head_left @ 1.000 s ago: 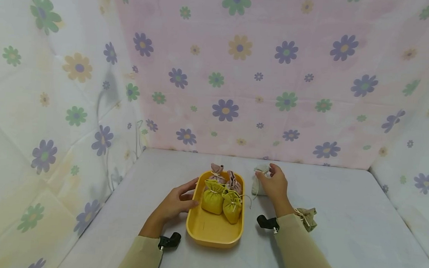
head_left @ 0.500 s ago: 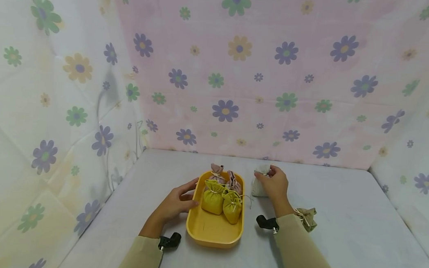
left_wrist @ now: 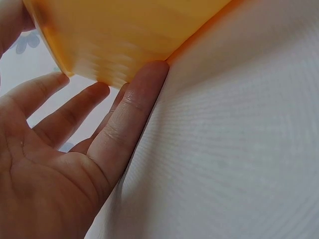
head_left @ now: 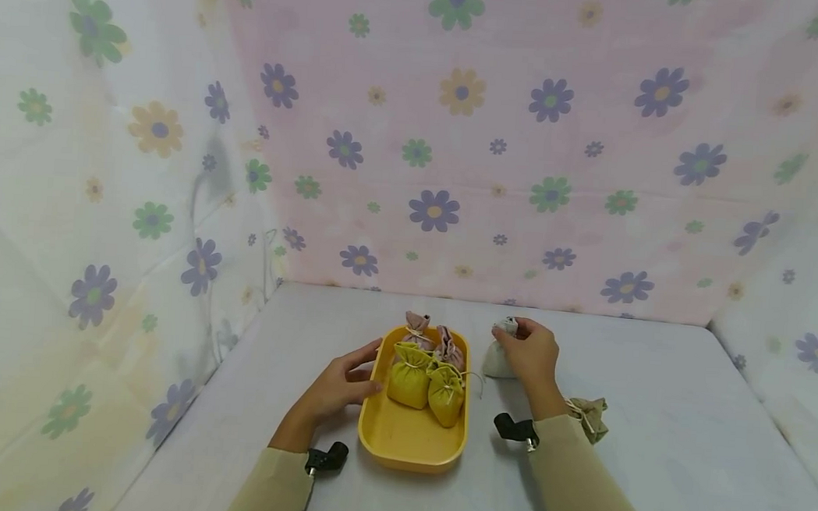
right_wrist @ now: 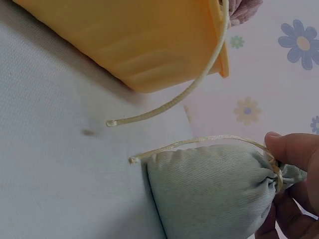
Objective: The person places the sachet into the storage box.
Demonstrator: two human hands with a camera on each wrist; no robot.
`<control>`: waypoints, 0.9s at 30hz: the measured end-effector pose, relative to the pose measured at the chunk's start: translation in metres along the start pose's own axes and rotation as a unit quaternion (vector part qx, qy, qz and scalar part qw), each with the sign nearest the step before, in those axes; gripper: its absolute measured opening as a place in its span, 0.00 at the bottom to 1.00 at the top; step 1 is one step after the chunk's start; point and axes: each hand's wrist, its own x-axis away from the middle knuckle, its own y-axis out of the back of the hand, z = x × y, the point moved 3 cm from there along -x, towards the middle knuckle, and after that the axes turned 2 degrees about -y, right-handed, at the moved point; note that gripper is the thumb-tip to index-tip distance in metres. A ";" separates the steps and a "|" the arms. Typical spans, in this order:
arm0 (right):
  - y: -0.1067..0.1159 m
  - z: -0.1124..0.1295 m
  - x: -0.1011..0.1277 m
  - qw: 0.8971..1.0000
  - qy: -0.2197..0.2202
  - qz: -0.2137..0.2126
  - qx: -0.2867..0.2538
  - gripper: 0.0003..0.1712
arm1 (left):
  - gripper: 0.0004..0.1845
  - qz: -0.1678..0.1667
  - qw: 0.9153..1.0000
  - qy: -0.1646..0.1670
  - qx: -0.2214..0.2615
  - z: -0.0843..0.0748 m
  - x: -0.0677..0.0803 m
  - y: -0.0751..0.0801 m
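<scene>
The right hand (head_left: 533, 355) pinches the tied neck of a pale grey-green drawstring pouch (right_wrist: 212, 191) just right of the yellow tray (head_left: 408, 439). The left hand (head_left: 333, 391), fingers straight, braces the tray's left wall. A loose cord could snag the tray's rim.

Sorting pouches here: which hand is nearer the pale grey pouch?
Right. The right hand pinches the grey pouch at its tied neck; the left hand rests against the yellow tray, across from it.
</scene>
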 end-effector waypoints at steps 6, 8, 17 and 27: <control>0.006 0.000 0.004 0.999 0.021 -0.012 0.023 0.29 | 0.45 -0.006 1.000 0.000 -0.006 0.002 -0.001 -0.002; 0.007 0.000 0.005 0.999 0.023 -0.015 0.027 0.28 | 0.45 -0.004 1.000 0.003 -0.006 0.003 -0.001 -0.003; 0.010 0.004 0.012 0.996 0.067 -0.046 0.027 0.19 | 0.44 -0.005 1.000 -0.002 -0.010 0.004 -0.001 0.000; 0.015 0.013 0.019 0.995 0.085 -0.037 0.026 0.19 | 0.44 0.009 1.000 -0.013 0.003 0.001 -0.002 0.001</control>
